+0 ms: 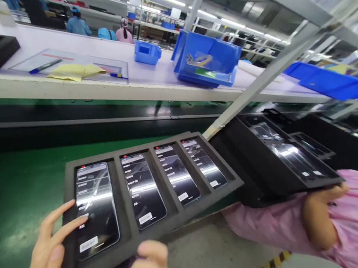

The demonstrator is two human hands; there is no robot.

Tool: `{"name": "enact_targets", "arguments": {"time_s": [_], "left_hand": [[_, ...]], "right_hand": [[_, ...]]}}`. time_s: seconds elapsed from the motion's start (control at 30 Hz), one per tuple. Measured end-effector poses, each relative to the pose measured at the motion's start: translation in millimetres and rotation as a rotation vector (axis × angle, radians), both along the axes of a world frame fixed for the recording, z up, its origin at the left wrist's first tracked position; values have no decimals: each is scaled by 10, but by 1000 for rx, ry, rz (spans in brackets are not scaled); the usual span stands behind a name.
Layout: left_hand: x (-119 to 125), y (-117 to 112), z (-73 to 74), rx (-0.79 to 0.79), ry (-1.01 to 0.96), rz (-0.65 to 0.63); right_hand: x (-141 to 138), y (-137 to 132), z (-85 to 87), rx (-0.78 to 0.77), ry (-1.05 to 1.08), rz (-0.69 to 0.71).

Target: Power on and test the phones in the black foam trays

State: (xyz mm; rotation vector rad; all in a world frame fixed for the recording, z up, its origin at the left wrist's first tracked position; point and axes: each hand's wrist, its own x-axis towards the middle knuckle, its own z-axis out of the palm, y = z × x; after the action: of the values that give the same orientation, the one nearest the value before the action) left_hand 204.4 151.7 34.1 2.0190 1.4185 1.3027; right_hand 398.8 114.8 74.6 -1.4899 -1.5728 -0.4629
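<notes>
Four-slot work sits before me as a black foam tray (170,221) with several smartphones in its compartments, screens lit dark with white labels near their lower ends. My left hand (49,240) has its fingers apart; one fingertip lies on the screen of the leftmost phone (99,211), another by its left edge. Beside it are the second phone (143,191), the third phone (176,175) and the rightmost phone (204,163). My right hand (150,266) is by the tray's front edge, fingers curled, with no object visible in them.
Another person's arm (321,218) in pink is at the right, by another black tray (255,157) of phones. A white shelf (152,87) spans behind, bearing blue bins (205,60) and a yellow paper (75,71). A slanted metal post (265,79) rises beyond the tray.
</notes>
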Motion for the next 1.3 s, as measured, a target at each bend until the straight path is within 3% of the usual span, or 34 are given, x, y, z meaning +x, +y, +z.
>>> {"name": "enact_targets", "arguments": {"time_s": [0.07, 0.13, 0.27, 0.47, 0.57, 0.73, 0.9, 1.07, 1.2, 1.3], "left_hand": [[-11, 31, 17, 69, 54, -31], [-32, 49, 16, 117, 104, -34], [-43, 34, 25, 139, 182, 3], [-17, -54, 28, 93, 218, 80], [-18, -75, 18, 69, 203, 92], [-14, -81, 29, 40, 235, 93], [-35, -56, 37, 31, 259, 104], [-128, 171, 115, -41, 252, 101], [-169, 359, 215, -175, 215, 55], [-165, 409, 263, -160, 265, 39]], "right_hand": [[111, 131, 77, 56, -1, 186], [304, 256, 135, 3, -34, 321], [657, 443, 72, -172, -154, 332], [897, 524, -69, -278, -192, 338], [936, 558, -41, -306, -252, 365], [904, 560, -23, -397, -175, 382], [963, 582, -20, -403, -280, 430], [957, 805, 127, -447, -354, 528], [896, 1020, 216, -500, -340, 519], [886, 1112, 218, -533, -317, 509]]}}
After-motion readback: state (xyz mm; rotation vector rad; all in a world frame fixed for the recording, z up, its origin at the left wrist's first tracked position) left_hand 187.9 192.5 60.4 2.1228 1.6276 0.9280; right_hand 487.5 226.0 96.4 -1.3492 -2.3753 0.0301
